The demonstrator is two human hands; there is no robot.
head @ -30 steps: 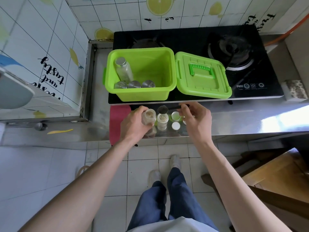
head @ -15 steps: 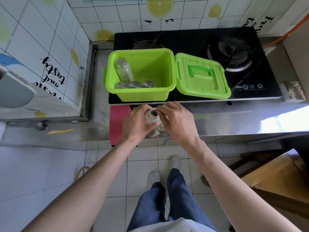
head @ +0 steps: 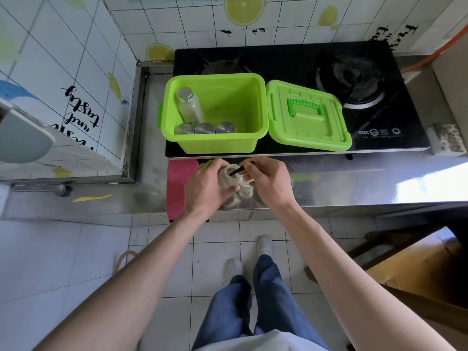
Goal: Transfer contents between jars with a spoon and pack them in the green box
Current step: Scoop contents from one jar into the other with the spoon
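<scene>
My left hand (head: 206, 187) grips a small clear jar (head: 228, 178), tilted toward the right, over the steel counter's front edge. My right hand (head: 267, 181) pinches a dark spoon (head: 236, 171) whose tip reaches into that jar's mouth. A second open jar (head: 246, 189) stands just right of it, partly hidden by my fingers. Behind, the green box (head: 217, 143) sits on the stove, holding one tall capped bottle (head: 188, 106) and three capped jars (head: 206, 128). Its green lid (head: 306, 116) lies beside it to the right.
A black gas stove (head: 379, 79) runs along the back. A pink cloth (head: 178, 184) lies left of my hands. A sponge (head: 447, 138) sits at the counter's right. The tiled wall closes the left side, and wooden furniture (head: 417, 269) stands low right.
My right hand came left from the loose lids to the held jar and now dips the spoon into its mouth. My left hand has tilted the jar further right.
</scene>
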